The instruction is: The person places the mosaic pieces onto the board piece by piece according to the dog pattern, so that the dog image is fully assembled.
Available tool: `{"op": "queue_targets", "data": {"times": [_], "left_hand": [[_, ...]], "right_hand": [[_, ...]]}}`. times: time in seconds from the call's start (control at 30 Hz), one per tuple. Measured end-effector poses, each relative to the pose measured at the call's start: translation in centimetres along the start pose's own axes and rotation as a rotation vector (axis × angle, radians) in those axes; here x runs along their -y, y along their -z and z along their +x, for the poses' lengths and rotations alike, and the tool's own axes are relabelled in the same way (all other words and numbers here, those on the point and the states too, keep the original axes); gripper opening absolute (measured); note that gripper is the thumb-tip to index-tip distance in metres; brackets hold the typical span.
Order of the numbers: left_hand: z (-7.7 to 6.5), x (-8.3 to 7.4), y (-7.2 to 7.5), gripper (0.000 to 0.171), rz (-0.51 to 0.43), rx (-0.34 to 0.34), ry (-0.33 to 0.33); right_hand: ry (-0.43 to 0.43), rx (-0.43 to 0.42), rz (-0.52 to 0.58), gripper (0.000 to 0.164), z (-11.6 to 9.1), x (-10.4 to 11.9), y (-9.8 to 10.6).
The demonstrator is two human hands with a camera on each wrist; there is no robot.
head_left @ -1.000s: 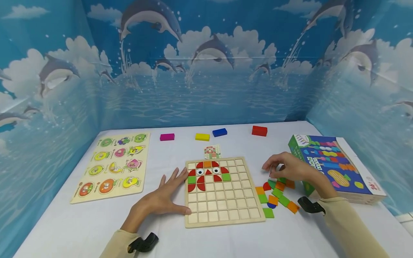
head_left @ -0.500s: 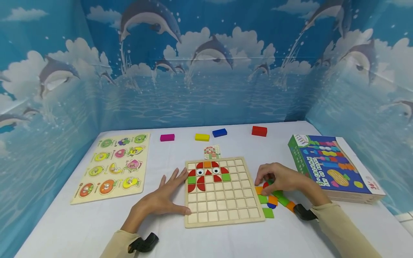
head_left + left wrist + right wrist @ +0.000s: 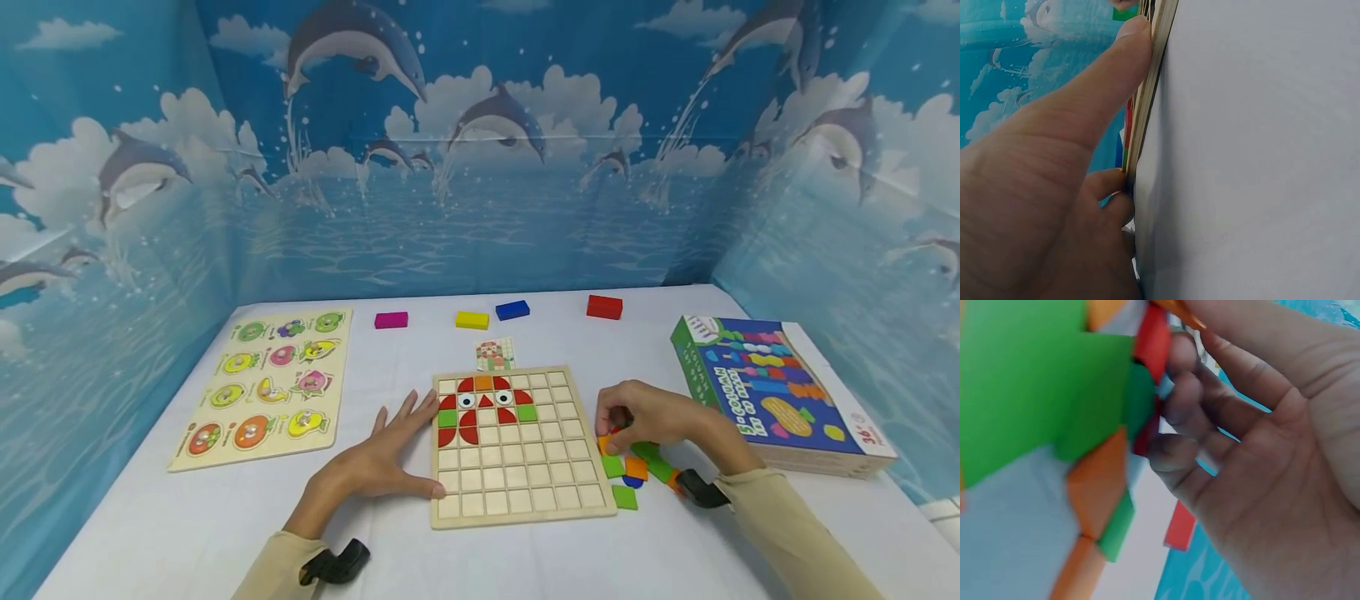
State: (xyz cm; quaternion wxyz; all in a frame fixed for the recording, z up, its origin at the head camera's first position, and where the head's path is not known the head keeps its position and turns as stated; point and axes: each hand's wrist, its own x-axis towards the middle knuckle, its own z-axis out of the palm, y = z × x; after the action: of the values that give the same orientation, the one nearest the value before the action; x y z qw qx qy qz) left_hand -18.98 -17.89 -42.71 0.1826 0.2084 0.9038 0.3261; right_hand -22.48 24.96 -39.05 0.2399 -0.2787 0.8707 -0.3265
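Observation:
A wooden grid board (image 3: 525,479) lies mid-table, with red, orange and green tiles and two eye tiles in its upper left part. My left hand (image 3: 378,462) rests at the board's left side, fingers spread; its thumb (image 3: 1119,59) touches the edge. Right of the board, my right hand (image 3: 648,414) pinches an orange square tile (image 3: 603,444) between thumb and fingers, and the tile looks tilted. In the right wrist view, that orange tile (image 3: 1180,311) shows partly by the thumb. Under and around this hand lie loose tiles, among them a green one (image 3: 624,497) and an orange one (image 3: 636,468).
A small pattern card (image 3: 495,354) lies behind the board. Farther back are magenta (image 3: 392,320), yellow (image 3: 472,320), blue (image 3: 512,310) and red (image 3: 604,307) blocks. A fruit puzzle board (image 3: 262,392) lies left; a blue and green box (image 3: 780,392) stands right.
My right hand has come left and nearer from the far side of the tile pile to the orange tile, which is now pinched and tilted. The left hand has kept its place.

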Motion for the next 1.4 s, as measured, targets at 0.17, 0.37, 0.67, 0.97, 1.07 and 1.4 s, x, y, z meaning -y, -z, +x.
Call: {"op": "queue_targets", "data": {"times": [0.17, 0.37, 0.67, 0.97, 1.07, 1.4], "left_hand": [[-0.1, 0.2, 0.0, 0.127, -0.003, -0.001, 0.008], [-0.4, 0.4, 0.1, 0.127, -0.017, -0.008, 0.016], [-0.1, 0.2, 0.2, 0.127, -0.019, -0.006, 0.019], [0.1, -0.1, 0.2, 0.127, -0.011, 0.010, 0.001], [0.1, -0.2, 0.2, 0.127, -0.005, 0.014, 0.000], [-0.1, 0.0, 0.3, 0.125, 0.001, 0.022, -0.011]], "right_hand": [[0.044, 0.013, -0.031, 0.011, 0.7, 1.0, 0.6], [0.128, -0.037, -0.001, 0.005, 2.3, 3.3, 0.2], [0.177, -0.029, 0.157, 0.004, 4.9, 5.8, -2.2], [0.171, -0.174, 0.249, 0.002, 7.4, 7.4, -5.4], [0.140, -0.204, 0.253, 0.003, 8.0, 7.7, -6.0], [0.124, -0.291, 0.111, 0.008, 8.9, 8.0, -7.7]]}}
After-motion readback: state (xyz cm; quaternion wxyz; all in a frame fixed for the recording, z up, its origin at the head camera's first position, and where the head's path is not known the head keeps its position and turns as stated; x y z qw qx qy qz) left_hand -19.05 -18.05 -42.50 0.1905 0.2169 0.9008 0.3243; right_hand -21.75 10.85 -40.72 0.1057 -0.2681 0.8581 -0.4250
